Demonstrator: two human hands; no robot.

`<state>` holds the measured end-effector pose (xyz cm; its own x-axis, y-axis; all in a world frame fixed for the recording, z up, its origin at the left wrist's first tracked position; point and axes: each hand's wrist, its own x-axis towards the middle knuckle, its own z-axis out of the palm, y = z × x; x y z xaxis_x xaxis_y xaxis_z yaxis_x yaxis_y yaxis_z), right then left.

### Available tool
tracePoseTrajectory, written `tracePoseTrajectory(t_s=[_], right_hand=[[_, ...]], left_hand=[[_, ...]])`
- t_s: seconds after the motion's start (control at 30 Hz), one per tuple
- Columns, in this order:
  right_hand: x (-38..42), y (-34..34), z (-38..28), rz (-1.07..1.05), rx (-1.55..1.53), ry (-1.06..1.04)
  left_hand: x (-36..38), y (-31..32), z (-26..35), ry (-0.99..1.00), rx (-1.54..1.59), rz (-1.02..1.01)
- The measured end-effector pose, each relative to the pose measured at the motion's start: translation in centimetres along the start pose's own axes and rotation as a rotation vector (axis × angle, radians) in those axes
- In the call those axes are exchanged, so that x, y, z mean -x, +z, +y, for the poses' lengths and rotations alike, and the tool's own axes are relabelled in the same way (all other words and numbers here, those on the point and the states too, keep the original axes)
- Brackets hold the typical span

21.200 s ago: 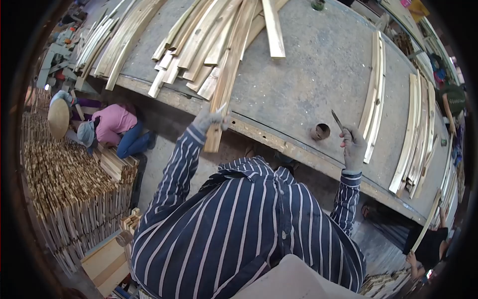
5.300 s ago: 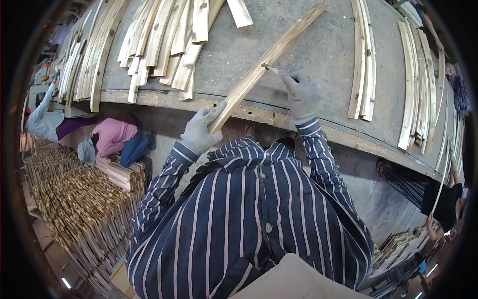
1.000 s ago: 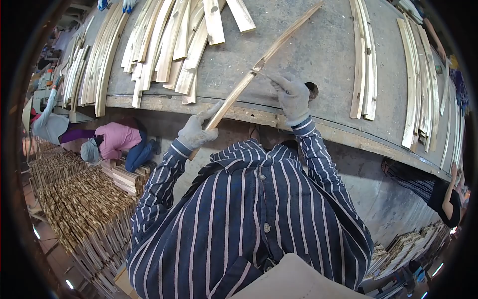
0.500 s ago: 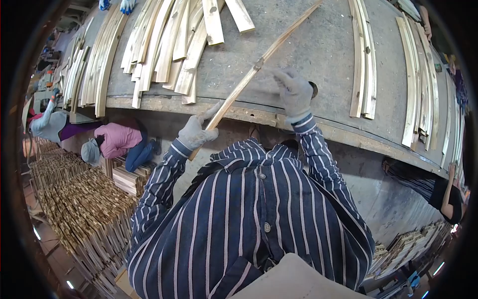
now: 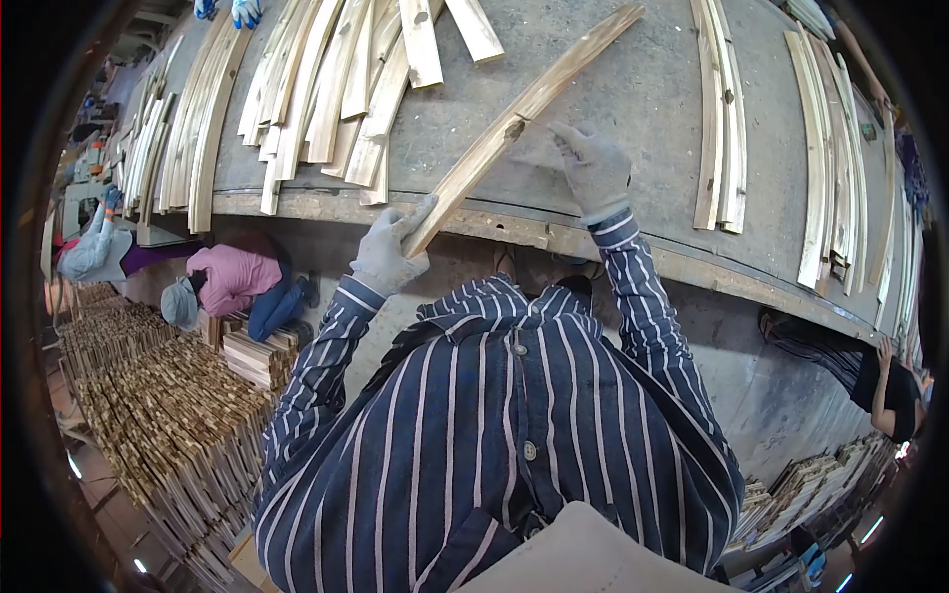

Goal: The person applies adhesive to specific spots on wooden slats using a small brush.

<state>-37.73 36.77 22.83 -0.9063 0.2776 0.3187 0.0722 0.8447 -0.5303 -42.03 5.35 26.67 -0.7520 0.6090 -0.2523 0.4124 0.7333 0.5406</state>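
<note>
A long wooden strip (image 5: 474,170) with a dark knot slants up and to the right over the grey table (image 5: 593,89). My left hand (image 5: 391,247), in a pale glove, is closed round its lower end near the table's front edge. To the right of the strip is my right hand (image 5: 596,170), also gloved, with its thumb and fingers apart and nothing held. Its fingertips point toward the knot without gripping the wood. Several loose strips (image 5: 341,89) lie at the upper left of the table.
More strips (image 5: 720,119) lie on the table's right side, with another group (image 5: 825,158) farther right. A person in pink (image 5: 237,275) crouches at the left beside stacked wood (image 5: 168,385). Another person's arm (image 5: 882,381) is at the far right edge.
The strip has turned from its narrow edge to show its broad face. My right hand has moved slightly right and away from it. My left hand still holds the lower end.
</note>
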Motion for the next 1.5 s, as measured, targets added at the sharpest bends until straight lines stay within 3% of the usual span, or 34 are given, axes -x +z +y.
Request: tracePoseTrajectory(t_s=[0.17,0.23,0.37,0.47,0.57,0.7,0.97,1.07,1.13,1.27,1.37,1.43,1.47,1.5], right_hand=[[0.1,0.4,0.5,-0.005,-0.015,-0.015],[0.4,0.4,0.1,0.019,-0.198,0.016],[0.6,1.2,0.5,0.07,-0.104,0.106],[0.7,1.3,0.2,0.071,-0.087,0.066],[0.7,0.5,0.0,0.02,-0.195,0.017],[0.5,0.6,0.5,0.033,-0.24,0.146],[1.6,2.6,-0.6,0.11,-0.149,0.113],[1.9,2.6,-1.1,0.156,-0.309,0.045],[2.0,3.1,-1.0,0.187,-0.321,0.138],[1.9,3.6,-0.9,0.198,-0.259,0.126],[2.3,3.1,-1.4,0.088,-0.404,0.047],[3.0,2.5,-1.8,0.077,-0.978,0.295],[2.7,0.7,-2.4,0.043,-0.891,0.329],[2.8,0.0,-2.4,0.026,-0.893,0.335]], left_hand=[[-0.3,-0.4,0.2,-0.103,0.119,-0.083],[-0.5,0.6,-1.3,-0.082,0.25,-0.103],[-0.5,0.3,-0.7,-0.141,0.549,-0.23],[-0.5,-0.1,-0.3,-0.202,0.576,-0.27],[-0.5,0.6,-1.2,-0.195,0.597,-0.268],[-0.5,1.4,-1.6,-0.111,0.686,-0.236],[-0.3,1.0,-1.6,-0.265,1.134,-0.422],[-0.5,1.4,-2.2,-0.345,1.254,-0.491],[-0.5,1.8,-2.7,-0.342,1.279,-0.508],[-0.3,1.5,-2.0,-0.27,1.296,-0.526],[-0.8,1.1,-1.0,-0.157,1.268,-0.504],[-2.2,0.2,1.1,-0.123,1.194,-0.482],[-3.3,0.1,1.4,-0.084,1.116,-0.466],[-5.1,2.1,-0.8,-0.089,1.266,-0.549]])
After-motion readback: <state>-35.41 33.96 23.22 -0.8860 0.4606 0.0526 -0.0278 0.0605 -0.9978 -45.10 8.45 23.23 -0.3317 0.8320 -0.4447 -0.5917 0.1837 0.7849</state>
